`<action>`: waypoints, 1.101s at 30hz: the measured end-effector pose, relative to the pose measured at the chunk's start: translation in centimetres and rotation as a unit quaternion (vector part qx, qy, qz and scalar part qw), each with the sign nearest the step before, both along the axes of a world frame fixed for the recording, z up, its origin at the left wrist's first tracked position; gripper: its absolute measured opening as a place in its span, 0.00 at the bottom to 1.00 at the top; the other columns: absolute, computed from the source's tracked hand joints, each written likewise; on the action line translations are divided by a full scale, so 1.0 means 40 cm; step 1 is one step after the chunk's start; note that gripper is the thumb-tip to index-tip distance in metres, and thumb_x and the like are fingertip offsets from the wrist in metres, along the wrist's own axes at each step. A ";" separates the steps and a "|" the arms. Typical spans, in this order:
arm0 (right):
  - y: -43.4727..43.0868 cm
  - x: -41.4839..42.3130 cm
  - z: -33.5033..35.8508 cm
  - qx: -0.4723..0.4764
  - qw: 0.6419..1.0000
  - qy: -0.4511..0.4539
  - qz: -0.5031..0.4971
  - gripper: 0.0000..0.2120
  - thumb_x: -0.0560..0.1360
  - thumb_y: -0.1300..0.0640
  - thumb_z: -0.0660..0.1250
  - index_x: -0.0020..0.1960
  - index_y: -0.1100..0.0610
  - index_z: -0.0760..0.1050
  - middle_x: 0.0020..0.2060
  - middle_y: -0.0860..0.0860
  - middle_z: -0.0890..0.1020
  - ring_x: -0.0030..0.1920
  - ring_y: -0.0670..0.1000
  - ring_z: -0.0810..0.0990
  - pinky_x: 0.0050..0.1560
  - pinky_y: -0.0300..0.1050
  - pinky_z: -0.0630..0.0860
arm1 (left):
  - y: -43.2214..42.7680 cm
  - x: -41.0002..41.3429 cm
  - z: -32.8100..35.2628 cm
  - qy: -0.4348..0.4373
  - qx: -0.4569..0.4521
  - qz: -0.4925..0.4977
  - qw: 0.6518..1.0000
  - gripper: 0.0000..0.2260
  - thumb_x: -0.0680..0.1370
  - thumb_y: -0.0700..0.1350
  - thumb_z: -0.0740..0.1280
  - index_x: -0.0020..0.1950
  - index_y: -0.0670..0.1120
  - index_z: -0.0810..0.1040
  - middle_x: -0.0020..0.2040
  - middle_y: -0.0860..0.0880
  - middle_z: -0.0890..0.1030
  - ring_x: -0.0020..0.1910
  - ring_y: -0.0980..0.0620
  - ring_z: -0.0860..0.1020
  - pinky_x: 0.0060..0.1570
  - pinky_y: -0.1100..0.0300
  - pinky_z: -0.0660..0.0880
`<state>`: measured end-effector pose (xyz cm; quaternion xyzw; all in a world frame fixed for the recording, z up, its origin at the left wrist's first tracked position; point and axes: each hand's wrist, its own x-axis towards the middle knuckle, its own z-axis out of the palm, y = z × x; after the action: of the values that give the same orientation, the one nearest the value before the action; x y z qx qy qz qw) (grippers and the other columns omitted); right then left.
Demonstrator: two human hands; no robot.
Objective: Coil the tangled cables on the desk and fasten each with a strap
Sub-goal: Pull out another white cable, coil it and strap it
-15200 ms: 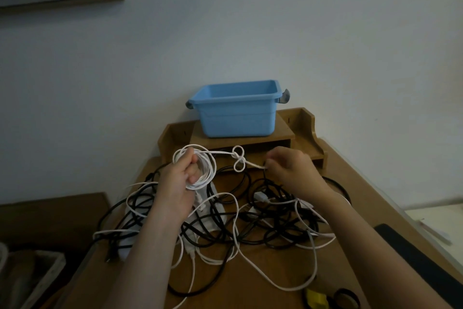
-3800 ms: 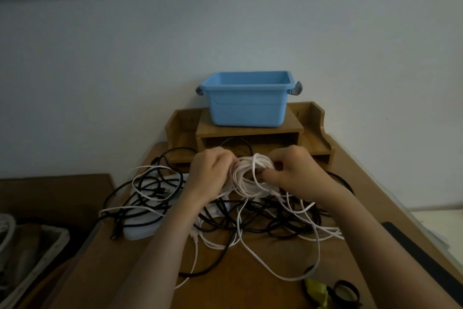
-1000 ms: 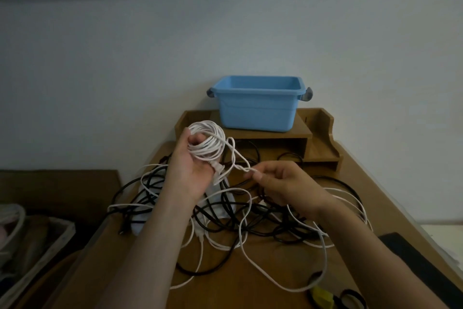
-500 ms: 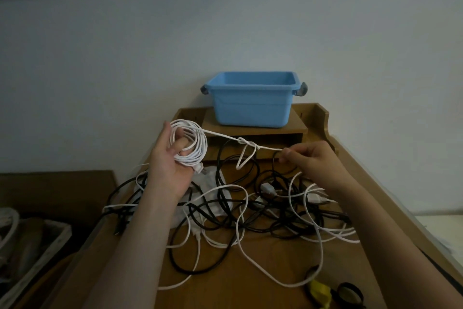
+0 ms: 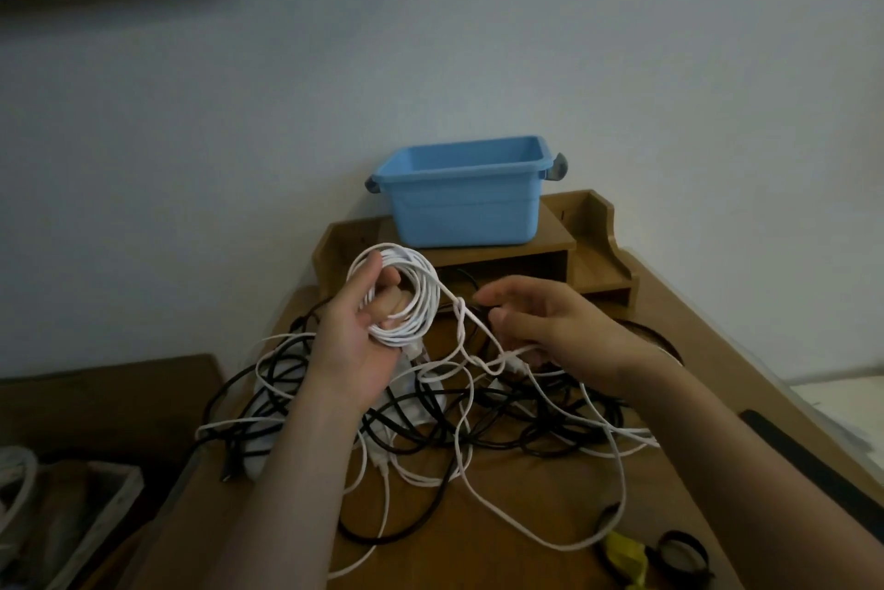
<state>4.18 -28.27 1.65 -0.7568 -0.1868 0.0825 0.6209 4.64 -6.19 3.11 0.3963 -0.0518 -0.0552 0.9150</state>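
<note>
Seen from the head camera, your left hand (image 5: 354, 345) holds the white cable coil (image 5: 428, 298) raised above the far part of the desk (image 5: 540, 494), fingers curled through the loops and thumb laid along their far-left edge. A small knot (image 5: 459, 302) sits in the strand just right of the coil, between your two hands. Your right hand (image 5: 555, 326) hovers near it, forefinger and thumb loosely extended toward the coil and pinching nothing. The slack strand droops from the knot and passes under that palm, and it cannot be told whether the lower fingers grip it. Below both hands the tangle of black and white cables (image 5: 478, 427) spreads across the desk, with one white loop trailing toward the near right, where a black strap roll (image 5: 679, 556) and a yellow item (image 5: 622, 558) lie. A blue bin (image 5: 464, 207) stands on the wooden organiser (image 5: 593, 264) at the far edge. Half a second earlier your right hand pinched this strand and drew it taut to the right. It has since moved in closer to the coil and the strand hangs loose.
</note>
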 end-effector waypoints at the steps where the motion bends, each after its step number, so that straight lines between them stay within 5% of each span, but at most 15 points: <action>1: 0.006 -0.002 -0.004 0.000 1.000 0.003 0.005 0.10 0.82 0.57 0.65 0.62 0.51 0.79 0.42 0.51 0.82 0.37 0.49 0.78 0.39 0.41 0.76 | -0.004 0.001 -0.004 0.001 -0.002 -0.008 1.000 0.12 0.76 0.49 0.67 0.35 0.45 0.78 0.20 0.53 0.62 0.24 0.55 0.70 0.61 0.52 0.73; 4: 0.021 -0.009 -0.008 0.008 1.000 -0.001 0.030 0.08 0.82 0.58 0.65 0.58 0.56 0.82 0.41 0.55 0.81 0.36 0.47 0.75 0.36 0.38 0.73 | -0.014 0.003 -0.013 -0.007 0.015 -0.030 0.999 0.12 0.77 0.50 0.65 0.37 0.44 0.76 0.20 0.53 0.62 0.23 0.56 0.70 0.52 0.54 0.74; 8: 0.028 -0.013 -0.007 0.026 0.999 -0.017 0.031 0.08 0.80 0.60 0.68 0.58 0.60 0.80 0.45 0.58 0.84 0.37 0.49 0.77 0.37 0.38 0.73 | -0.026 0.004 -0.022 -0.031 0.082 -0.056 0.995 0.14 0.77 0.52 0.64 0.37 0.44 0.77 0.21 0.54 0.61 0.24 0.55 0.69 0.60 0.46 0.71; 15: 0.035 -0.013 -0.017 0.057 0.997 -0.054 -0.005 0.07 0.78 0.59 0.71 0.47 0.63 0.79 0.36 0.54 0.83 0.35 0.49 0.80 0.39 0.42 0.78 | -0.033 0.003 -0.031 -0.070 0.248 -0.025 0.966 0.14 0.75 0.52 0.68 0.43 0.41 0.83 0.23 0.53 0.69 0.26 0.55 0.72 0.37 0.57 0.74; 20: 0.028 -0.009 -0.017 0.101 0.992 -0.058 -0.048 0.15 0.75 0.53 0.72 0.49 0.68 0.81 0.43 0.68 0.83 0.38 0.57 0.81 0.44 0.50 0.79 | -0.026 -0.005 -0.037 -0.124 0.392 0.016 0.911 0.11 0.70 0.46 0.77 0.48 0.42 0.87 0.44 0.43 0.86 0.44 0.48 0.85 0.44 0.59 0.79; 27: 0.022 -0.006 -0.018 0.127 0.992 0.013 0.007 0.08 0.76 0.57 0.71 0.47 0.63 0.79 0.43 0.61 0.83 0.41 0.55 0.81 0.46 0.47 0.80 | -0.028 -0.008 -0.034 -0.117 0.367 -0.020 0.923 0.10 0.71 0.44 0.77 0.48 0.40 0.86 0.46 0.37 0.85 0.46 0.40 0.85 0.49 0.48 0.80; 30: 0.003 -0.003 -0.013 0.136 0.983 0.077 0.095 0.04 0.77 0.68 0.69 0.49 0.62 0.77 0.40 0.61 0.82 0.38 0.55 0.82 0.41 0.44 0.81 | -0.010 0.011 -0.035 -0.084 0.299 -0.061 0.948 0.08 0.72 0.45 0.71 0.35 0.43 0.82 0.26 0.46 0.76 0.27 0.49 0.76 0.35 0.55 0.75; 33: -0.020 0.005 -0.007 0.079 0.991 0.075 0.078 0.05 0.77 0.69 0.68 0.50 0.61 0.79 0.34 0.57 0.78 0.30 0.51 0.76 0.33 0.41 0.75 | 0.010 0.028 -0.036 -0.031 0.236 -0.072 0.968 0.12 0.73 0.45 0.68 0.30 0.47 0.73 0.22 0.56 0.62 0.21 0.58 0.61 0.25 0.65 0.63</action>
<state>4.39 -29.07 1.36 -0.6805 -0.2046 0.1721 0.6822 5.74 -5.79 1.67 0.5982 -0.0937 -0.1193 0.7868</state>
